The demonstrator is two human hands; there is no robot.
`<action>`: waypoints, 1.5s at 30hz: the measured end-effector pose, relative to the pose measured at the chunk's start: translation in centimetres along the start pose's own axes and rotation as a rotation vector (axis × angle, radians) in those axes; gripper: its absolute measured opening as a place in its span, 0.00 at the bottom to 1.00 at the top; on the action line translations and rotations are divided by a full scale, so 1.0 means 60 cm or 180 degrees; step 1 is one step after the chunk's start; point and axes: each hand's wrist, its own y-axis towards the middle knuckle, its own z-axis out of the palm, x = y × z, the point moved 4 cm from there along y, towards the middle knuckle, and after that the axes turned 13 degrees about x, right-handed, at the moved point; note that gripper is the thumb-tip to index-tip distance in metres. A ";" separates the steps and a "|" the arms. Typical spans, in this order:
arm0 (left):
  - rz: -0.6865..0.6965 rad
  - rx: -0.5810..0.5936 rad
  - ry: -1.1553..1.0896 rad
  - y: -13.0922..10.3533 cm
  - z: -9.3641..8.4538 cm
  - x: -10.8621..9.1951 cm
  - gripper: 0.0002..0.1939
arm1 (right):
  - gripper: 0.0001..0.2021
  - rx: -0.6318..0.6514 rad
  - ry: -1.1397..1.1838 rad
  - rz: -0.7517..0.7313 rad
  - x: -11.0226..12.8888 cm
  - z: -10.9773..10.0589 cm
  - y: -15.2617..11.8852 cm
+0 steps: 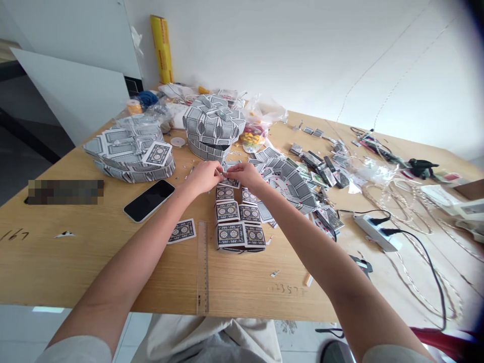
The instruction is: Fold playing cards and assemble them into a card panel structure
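Observation:
A long box shape covered in dark-patterned playing cards (231, 235) lies on the table in front of me. At its far end, my left hand (207, 177) and my right hand (247, 176) meet with their fingertips pinched close together. Whatever sits between the fingertips is too small to make out. Just below them a patterned card (231, 183) shows at the box's far end. A single playing card (182, 231) lies flat to the left, partly under my left forearm. Beside it rests a clear ruler (203, 267).
A black-screened phone (149, 200) lies left. Behind stand a lidded card-covered box (214, 123) and a lower card-covered box (130, 151). An open card tray (289, 184), loose cards and scraps spread right, near a white power strip (378, 233) with cables. A yellow roll (162, 49) stands at the wall.

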 end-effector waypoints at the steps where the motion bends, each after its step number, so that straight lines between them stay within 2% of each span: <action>1: -0.0012 0.0005 0.0001 0.000 0.000 0.001 0.12 | 0.08 0.0012 -0.0046 -0.0014 0.000 0.000 0.000; 13: -0.0070 0.0062 0.0221 0.010 0.007 0.014 0.05 | 0.07 0.0045 -0.0503 0.0065 0.006 -0.005 0.007; 23: -0.0243 0.0098 0.0462 0.007 0.007 0.012 0.10 | 0.03 0.0245 -0.0420 0.0186 0.018 0.007 0.006; 35: -0.0314 0.0230 0.0528 0.011 0.009 0.018 0.14 | 0.10 0.0388 -0.0378 0.0659 0.029 0.012 0.010; 40: -0.0290 0.0316 0.0550 0.014 0.011 0.021 0.16 | 0.13 0.0386 -0.0598 0.0608 0.033 0.011 0.012; 45: -0.0300 0.0354 0.0576 0.012 0.011 0.018 0.16 | 0.08 0.0254 -0.0867 0.0420 0.033 0.011 0.021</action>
